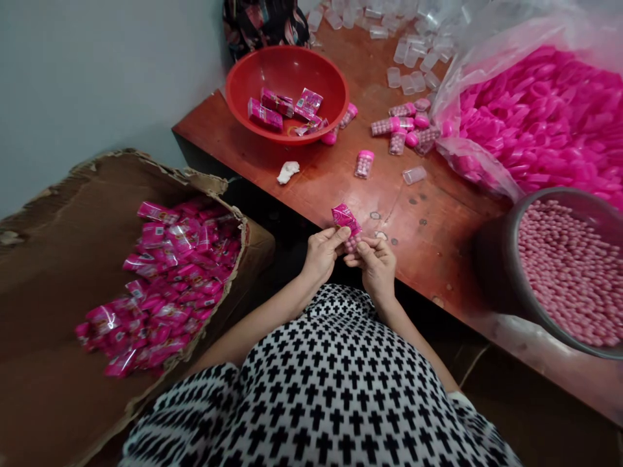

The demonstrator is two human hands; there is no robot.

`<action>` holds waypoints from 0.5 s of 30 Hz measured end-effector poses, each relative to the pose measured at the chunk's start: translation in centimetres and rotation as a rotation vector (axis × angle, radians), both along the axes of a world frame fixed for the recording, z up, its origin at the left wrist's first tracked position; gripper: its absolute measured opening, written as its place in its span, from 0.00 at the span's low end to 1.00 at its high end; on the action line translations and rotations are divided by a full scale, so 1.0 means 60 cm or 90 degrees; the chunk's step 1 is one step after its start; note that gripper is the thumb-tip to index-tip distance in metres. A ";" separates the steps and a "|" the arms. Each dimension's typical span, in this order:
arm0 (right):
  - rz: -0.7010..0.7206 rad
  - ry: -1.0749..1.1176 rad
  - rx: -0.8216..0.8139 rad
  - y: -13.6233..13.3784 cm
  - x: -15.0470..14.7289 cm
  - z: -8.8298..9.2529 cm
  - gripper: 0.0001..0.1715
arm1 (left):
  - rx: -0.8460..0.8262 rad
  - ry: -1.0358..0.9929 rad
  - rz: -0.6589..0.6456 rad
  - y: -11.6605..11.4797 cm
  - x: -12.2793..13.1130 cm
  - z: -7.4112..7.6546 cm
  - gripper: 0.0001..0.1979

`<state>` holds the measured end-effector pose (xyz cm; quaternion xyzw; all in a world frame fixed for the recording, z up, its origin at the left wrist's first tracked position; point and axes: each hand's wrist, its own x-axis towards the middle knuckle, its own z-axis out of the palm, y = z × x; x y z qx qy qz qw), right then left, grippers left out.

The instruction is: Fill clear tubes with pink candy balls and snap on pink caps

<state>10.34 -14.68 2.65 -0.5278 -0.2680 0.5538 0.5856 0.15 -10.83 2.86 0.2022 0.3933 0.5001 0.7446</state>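
Note:
In front of my body, at the table's front edge, both hands work on one small item. My left hand (321, 254) is closed, thumb and fingers pinching a shiny pink printed wrapper (346, 218). My right hand (377, 263) is closed on a small clear jar of pink balls (351, 244), whose upper part meets the wrapper. Fingers hide much of the jar, so I cannot tell how far the wrapper covers it. Farther back on the table stands a filled jar with a pink cap (364, 164), and an uncapped clear jar (414, 175) lies on its side.
A red bowl (287, 57) holds several pink packets. Filled jars (396, 141) lie beside a plastic bag of pink caps (545, 123). Clear jars (411, 55) are scattered behind. A dark bucket (496, 259) of pink balls stands right; a cardboard box (43, 259) of wrapped packets is left.

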 end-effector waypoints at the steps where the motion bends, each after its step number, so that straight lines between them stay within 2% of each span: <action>1: -0.002 0.006 -0.001 0.000 0.000 0.000 0.19 | 0.007 -0.002 -0.010 0.000 -0.001 0.001 0.16; 4: -0.004 -0.082 0.028 -0.007 0.003 0.000 0.16 | -0.005 -0.023 -0.019 0.000 -0.001 0.007 0.17; 8: -0.001 -0.255 0.079 -0.017 0.002 0.004 0.12 | -0.063 -0.040 0.017 -0.003 0.004 0.016 0.19; 15: -0.011 -0.057 0.018 -0.010 -0.016 0.010 0.16 | -0.027 0.032 0.046 -0.016 0.007 0.000 0.18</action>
